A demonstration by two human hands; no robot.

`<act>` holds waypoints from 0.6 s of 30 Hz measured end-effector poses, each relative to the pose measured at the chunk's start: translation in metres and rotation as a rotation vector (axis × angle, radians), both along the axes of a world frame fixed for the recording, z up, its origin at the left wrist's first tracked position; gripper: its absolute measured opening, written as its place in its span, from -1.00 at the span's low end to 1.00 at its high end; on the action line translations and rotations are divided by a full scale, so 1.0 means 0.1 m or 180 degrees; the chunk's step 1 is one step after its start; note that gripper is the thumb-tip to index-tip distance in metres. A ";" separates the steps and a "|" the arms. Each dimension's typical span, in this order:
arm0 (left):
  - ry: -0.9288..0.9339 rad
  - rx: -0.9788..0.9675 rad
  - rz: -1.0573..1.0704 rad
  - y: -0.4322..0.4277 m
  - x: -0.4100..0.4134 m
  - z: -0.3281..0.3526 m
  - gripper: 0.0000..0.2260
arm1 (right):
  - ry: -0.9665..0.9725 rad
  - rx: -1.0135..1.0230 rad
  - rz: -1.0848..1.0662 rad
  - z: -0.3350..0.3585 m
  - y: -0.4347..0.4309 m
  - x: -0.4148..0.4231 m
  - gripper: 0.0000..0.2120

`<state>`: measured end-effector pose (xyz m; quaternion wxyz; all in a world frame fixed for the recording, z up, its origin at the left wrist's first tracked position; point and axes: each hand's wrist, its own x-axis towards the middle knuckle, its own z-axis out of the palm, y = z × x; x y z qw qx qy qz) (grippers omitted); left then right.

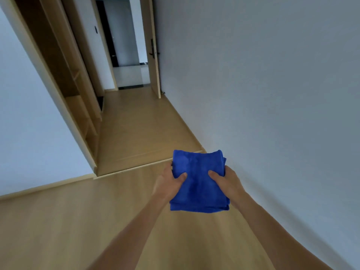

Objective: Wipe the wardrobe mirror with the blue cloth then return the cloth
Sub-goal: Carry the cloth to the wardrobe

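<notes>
A folded blue cloth (198, 180) is held out in front of me above the wooden floor. My left hand (169, 182) grips its left edge, thumb on top. My right hand (228, 182) grips its right edge the same way, thumb pressed onto the fabric. The fingers of both hands are hidden under the cloth. An open wooden wardrobe (78, 90) with bare shelves stands at the left of a short passage. No mirror surface shows plainly in the head view.
A white wall (272, 94) runs along the right. Another white wall (25, 123) fills the left. An open wooden door (154, 55) with a dark handle stands at the passage's far end, with a tiled room beyond it. A low floor threshold (148, 164) crosses ahead.
</notes>
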<state>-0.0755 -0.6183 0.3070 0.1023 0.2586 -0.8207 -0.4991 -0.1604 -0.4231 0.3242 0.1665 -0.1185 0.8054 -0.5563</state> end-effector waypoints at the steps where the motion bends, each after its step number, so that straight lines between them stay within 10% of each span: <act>1: -0.0017 -0.0016 0.0074 -0.08 -0.02 0.00 -0.51 | -0.0005 -0.0014 0.0063 -0.01 -0.09 -0.06 -0.75; 18: 0.0039 0.0098 0.1038 -0.74 -1.44 0.13 -0.50 | -0.0071 -0.0263 0.0963 0.24 -1.18 -1.93 -0.86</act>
